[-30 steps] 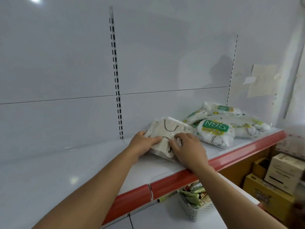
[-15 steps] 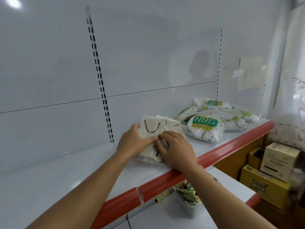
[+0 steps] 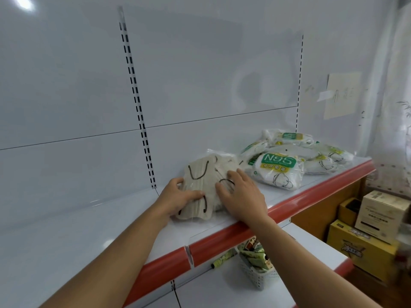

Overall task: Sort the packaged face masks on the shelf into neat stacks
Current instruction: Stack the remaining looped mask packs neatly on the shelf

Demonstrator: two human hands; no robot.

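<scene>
Shelf clearance: open at left, crowded at right.
Wide bare stretch of shelf (image 3: 77, 241) left of the beige mask pack (image 3: 200, 174), open from the red front lip (image 3: 311, 193) back to the rear panel (image 3: 200, 74), with free height above throughout. Right end taken up by a loose heap of N95 packs (image 3: 278, 167) just beside the beige pack, contact unclear. Slotted upright (image 3: 136, 101) flush in the rear panel, behind the pack's left edge.

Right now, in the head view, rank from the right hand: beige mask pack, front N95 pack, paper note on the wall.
1. The beige mask pack, touched by the right hand.
2. The front N95 pack, just to its right.
3. The paper note, high up, far right.
</scene>
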